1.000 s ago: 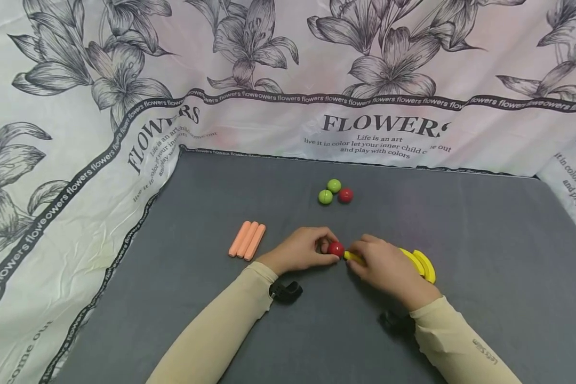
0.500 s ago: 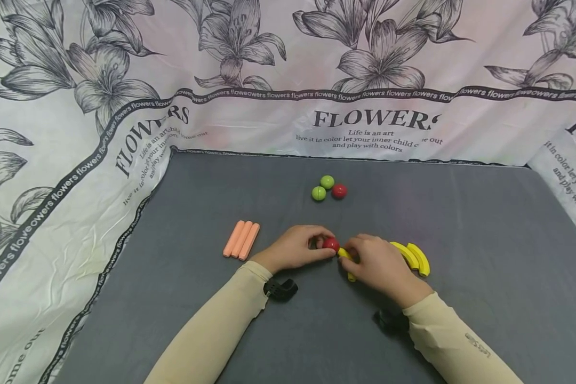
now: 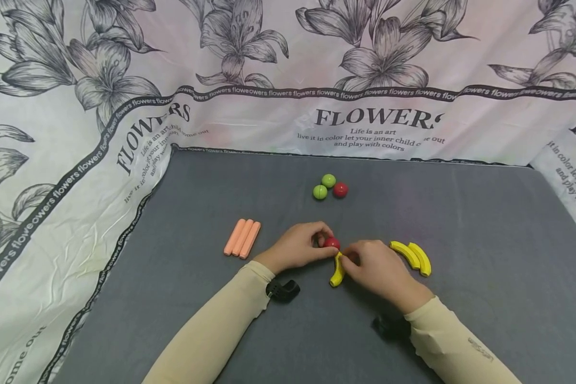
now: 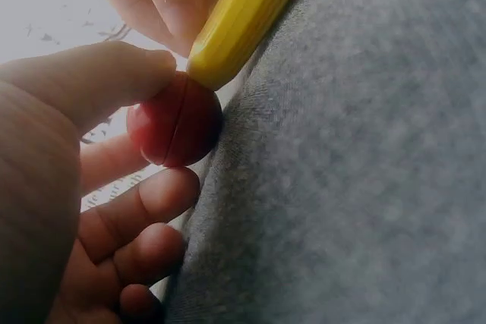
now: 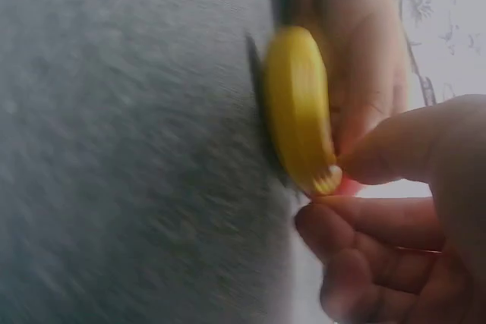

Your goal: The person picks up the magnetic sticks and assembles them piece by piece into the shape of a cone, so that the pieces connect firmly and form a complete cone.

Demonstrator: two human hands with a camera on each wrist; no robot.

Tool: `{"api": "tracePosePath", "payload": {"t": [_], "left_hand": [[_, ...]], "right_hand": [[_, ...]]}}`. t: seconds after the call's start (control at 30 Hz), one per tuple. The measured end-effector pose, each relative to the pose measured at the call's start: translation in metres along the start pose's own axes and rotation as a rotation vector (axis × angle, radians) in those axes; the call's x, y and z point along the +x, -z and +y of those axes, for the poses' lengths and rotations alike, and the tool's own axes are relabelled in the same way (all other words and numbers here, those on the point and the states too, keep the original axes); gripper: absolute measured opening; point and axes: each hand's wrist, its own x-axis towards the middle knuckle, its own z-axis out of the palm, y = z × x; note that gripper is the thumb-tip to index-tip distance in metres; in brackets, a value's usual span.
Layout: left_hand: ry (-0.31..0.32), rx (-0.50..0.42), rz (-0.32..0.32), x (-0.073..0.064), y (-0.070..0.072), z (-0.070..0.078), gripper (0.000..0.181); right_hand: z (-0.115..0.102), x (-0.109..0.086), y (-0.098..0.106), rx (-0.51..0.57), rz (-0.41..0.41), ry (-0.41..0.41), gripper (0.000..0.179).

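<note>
My left hand point(image 3: 297, 246) holds a small red ball point(image 3: 332, 242) on the grey table, thumb on one side and fingers on the other. A seam runs round the ball point(image 4: 173, 123) in the left wrist view. With thumb and fingertips, my right hand point(image 3: 383, 269) pinches the far end of a small yellow toy banana point(image 3: 336, 273). That end meets the ball's near side, while the banana's other end points toward me. In the right wrist view the banana point(image 5: 296, 108) lies along the table surface, and the ball is mostly hidden behind it.
Two more toy bananas point(image 3: 413, 258) lie side by side right of my right hand. Three orange-pink sticks point(image 3: 242, 238) lie at left. Farther back sit two green balls point(image 3: 320, 192) and another red ball point(image 3: 340, 190). Flower-print cloth point(image 3: 249, 122) borders the grey table point(image 3: 461, 213).
My right hand has turned the banana from lying sideways under the fingers to pointing toward me, its far end at the ball. My left hand keeps holding the red ball in place.
</note>
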Motion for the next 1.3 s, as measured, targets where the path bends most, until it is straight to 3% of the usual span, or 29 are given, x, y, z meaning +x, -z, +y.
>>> {"api": "tracePosePath", "payload": {"t": [0.27,0.4,0.57,0.73,0.87,1.07,1.3], "left_hand": [[-0.026,0.189,-0.113,-0.002,0.007,0.015,0.041],[-0.009,0.224,-0.151,-0.003,0.011,0.024,0.048],[-0.008,0.324,-0.104,-0.004,0.007,0.031,0.05],[-0.091,0.463,-0.035,-0.007,-0.001,0.032,0.037],[-0.14,0.462,-0.04,-0.009,0.001,0.032,0.028],[-0.132,0.434,-0.078,-0.008,0.003,0.033,0.032],[-0.158,0.402,-0.145,-0.009,0.003,0.036,0.028]], "right_hand": [[0.019,-0.003,0.03,-0.043,-0.006,-0.04,0.015],[0.034,-0.007,0.048,-0.068,-0.004,-0.088,0.019],[0.05,-0.011,0.069,-0.08,-0.026,-0.158,0.03],[0.061,-0.011,0.076,-0.095,-0.088,-0.2,0.044],[0.066,-0.008,0.073,-0.096,-0.125,-0.194,0.04],[0.064,-0.007,0.062,-0.119,-0.116,-0.134,0.024],[0.056,-0.006,0.052,-0.105,-0.1,-0.127,0.025]]}}
